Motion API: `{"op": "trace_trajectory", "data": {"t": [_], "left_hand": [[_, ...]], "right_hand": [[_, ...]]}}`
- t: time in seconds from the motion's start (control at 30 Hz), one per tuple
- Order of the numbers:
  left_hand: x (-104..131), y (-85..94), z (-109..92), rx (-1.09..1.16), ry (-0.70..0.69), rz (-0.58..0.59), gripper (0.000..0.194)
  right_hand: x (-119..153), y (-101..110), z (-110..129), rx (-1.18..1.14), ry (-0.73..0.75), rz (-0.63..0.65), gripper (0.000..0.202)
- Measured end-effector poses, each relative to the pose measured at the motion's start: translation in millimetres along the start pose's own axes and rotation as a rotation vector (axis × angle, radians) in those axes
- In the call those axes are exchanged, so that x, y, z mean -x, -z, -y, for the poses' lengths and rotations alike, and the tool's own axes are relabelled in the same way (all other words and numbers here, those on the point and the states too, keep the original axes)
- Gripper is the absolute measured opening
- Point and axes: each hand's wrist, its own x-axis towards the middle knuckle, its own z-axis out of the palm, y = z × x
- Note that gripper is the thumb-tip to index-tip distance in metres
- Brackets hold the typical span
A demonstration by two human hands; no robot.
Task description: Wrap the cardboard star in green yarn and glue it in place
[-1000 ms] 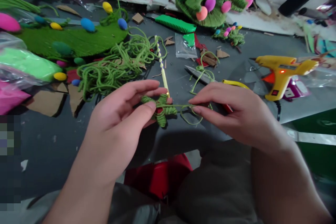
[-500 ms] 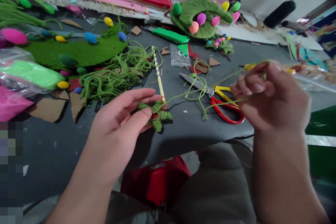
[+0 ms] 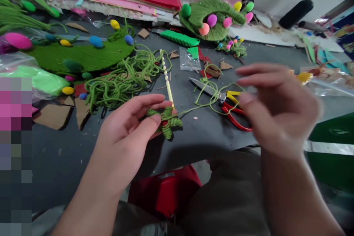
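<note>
My left hand (image 3: 132, 129) is closed, thumb and fingers pinching a small star wrapped in green yarn (image 3: 167, 127) with a bit of red at its centre. From the star a green yarn strand (image 3: 190, 110) runs right to loose loops lying over the scissors (image 3: 235, 116), which have red and yellow handles. Just above those handles is my right hand (image 3: 279, 107), somewhat blurred, its fingers apart and nothing seen between them. A pale yellow stick with dark marks (image 3: 168, 84) lies behind the star, its near end by my left fingertips.
A heap of green yarn (image 3: 118, 77) lies left of the stick, beside a green yarn-wrapped crescent (image 3: 83, 53) with coloured balls. Farther back are a green cutter (image 3: 179, 38) and a yarn-wrapped wreath (image 3: 212, 18). Cardboard scraps (image 3: 54, 116) lie at the left.
My right hand has let go of the yarn, opened its fingers and come a little left. The strand has dropped slack over the scissors. My left hand keeps the star nearly in place.
</note>
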Motion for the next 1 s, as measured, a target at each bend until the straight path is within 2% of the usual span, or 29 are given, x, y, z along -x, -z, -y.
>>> {"op": "trace_trajectory", "data": {"t": [0.07, 0.1, 0.17, 0.33, 0.5, 0.63, 0.7, 0.8, 1.0], "left_hand": [[-1, 1.6, 2, 0.001, -0.026, 0.011, 0.026], [-1, 2.7, 4, -0.003, -0.038, 0.018, 0.026], [-1, 5.0, 6, -0.006, -0.051, 0.041, 0.026], [0, 8.6, 7, 0.062, -0.007, 0.12, 0.022], [0, 8.3, 3, 0.121, 0.041, 0.144, 0.019], [-1, 7.1, 1, 0.106, 0.03, 0.137, 0.018], [-1, 7.0, 1, 0.07, 0.006, 0.137, 0.018], [-2, 7.6, 3, -0.005, -0.022, 0.131, 0.021], [0, 4.2, 3, -0.038, -0.047, 0.107, 0.02]], "right_hand": [[6, -13, 14, -0.049, 0.036, 0.267, 0.034], [9, -19, 19, -0.063, 0.067, 0.346, 0.033], [12, -31, 23, -0.079, 0.111, 0.426, 0.028], [15, -50, 23, -0.126, 0.109, 0.418, 0.016], [14, -50, 26, -0.133, 0.084, 0.414, 0.016], [16, -45, 27, -0.068, -0.08, 0.324, 0.01], [17, -42, 28, -0.085, -0.182, 0.365, 0.009], [17, -41, 29, -0.153, -0.278, 0.514, 0.015], [16, -41, 31, -0.26, -0.424, 0.541, 0.014]]}}
